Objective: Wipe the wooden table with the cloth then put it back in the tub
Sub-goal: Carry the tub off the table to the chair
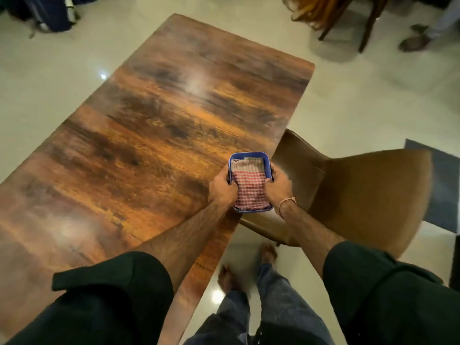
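A small blue tub (249, 154) sits at the right edge of the long wooden table (159, 125). Inside it lies a folded red-and-white checked cloth (250, 188). My left hand (222, 186) grips the tub's left side, thumb curled over the rim onto the cloth. My right hand (278, 186) grips the right side the same way. Both forearms reach in from below with dark sleeves pushed up.
A brown upholstered chair (361, 195) stands right beside the table, close to the tub. My bare feet are on the pale tiled floor (373, 95). Another chair (348, 16) and a person's foot (413, 42) are at the far right; bags lie at the far left.
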The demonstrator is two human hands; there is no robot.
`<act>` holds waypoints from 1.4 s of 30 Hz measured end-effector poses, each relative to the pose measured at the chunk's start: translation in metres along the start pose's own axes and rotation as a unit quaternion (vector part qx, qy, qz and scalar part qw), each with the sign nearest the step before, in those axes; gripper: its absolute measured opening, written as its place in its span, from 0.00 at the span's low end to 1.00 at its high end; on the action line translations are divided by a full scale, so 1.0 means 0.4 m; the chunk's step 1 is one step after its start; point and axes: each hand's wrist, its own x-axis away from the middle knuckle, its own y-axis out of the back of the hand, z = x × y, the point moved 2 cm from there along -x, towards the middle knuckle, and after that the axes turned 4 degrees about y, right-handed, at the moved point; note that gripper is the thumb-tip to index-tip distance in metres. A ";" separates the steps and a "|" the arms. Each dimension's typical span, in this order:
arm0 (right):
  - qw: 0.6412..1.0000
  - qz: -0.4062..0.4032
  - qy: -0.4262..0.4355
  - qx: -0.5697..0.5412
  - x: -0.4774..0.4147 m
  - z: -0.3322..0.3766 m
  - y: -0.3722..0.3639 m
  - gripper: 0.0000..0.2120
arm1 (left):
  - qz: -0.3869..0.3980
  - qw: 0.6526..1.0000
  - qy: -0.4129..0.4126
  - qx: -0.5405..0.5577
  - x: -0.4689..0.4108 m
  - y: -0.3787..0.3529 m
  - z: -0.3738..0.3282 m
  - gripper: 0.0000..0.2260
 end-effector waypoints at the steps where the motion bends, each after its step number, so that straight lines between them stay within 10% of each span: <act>1: 1.000 -0.015 -0.009 -0.007 0.006 -0.022 0.031 0.26 | 0.013 1.000 -0.011 -0.009 0.003 -0.033 -0.014 0.24; 18: 0.971 -0.131 -0.169 -0.105 -0.143 -0.404 0.210 0.20 | 0.169 0.975 -0.032 -0.137 -0.111 -0.511 -0.087 0.18; 42: 0.953 -0.123 -0.266 -0.075 -0.429 -0.696 0.010 0.20 | 0.133 0.985 0.048 -0.102 -0.411 -0.746 0.150 0.20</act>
